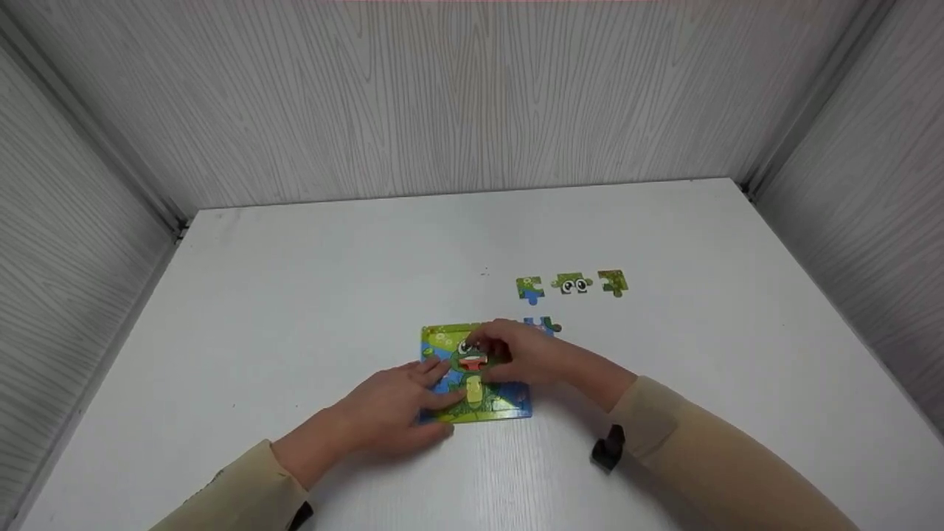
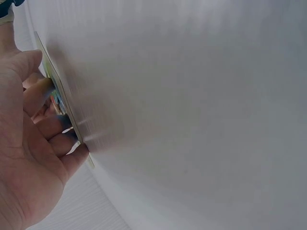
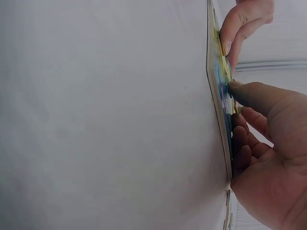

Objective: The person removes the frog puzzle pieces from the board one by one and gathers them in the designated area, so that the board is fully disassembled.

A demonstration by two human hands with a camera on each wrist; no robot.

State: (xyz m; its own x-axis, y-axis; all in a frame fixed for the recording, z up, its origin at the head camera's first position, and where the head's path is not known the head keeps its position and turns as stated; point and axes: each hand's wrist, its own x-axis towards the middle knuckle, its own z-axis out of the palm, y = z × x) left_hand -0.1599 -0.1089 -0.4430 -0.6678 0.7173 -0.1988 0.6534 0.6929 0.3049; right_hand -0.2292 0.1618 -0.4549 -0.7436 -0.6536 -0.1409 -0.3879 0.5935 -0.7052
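Note:
A square frog jigsaw puzzle [image 1: 445, 339] lies flat in its board on the table. My left hand [image 1: 394, 409] rests on its left and lower left part with the fingers spread; in the left wrist view those fingers [image 2: 53, 127] reach over the board's edge. Over the middle of the puzzle, my right hand [image 1: 527, 352] pinches a puzzle piece [image 1: 473, 361] showing a red mouth, between thumb and fingers. The piece looks slightly tilted, and the fingers hide part of it. In the right wrist view the thumb [image 3: 259, 96] is low over the board.
Three loose pieces lie in a row behind the board: a green and blue one [image 1: 530, 289], one with two eyes [image 1: 573, 284] and a green-brown one [image 1: 613, 282]. Another blue piece [image 1: 542, 323] sits at the board's upper right corner, partly behind my right hand. Pale panels surround the white table [image 1: 295, 295].

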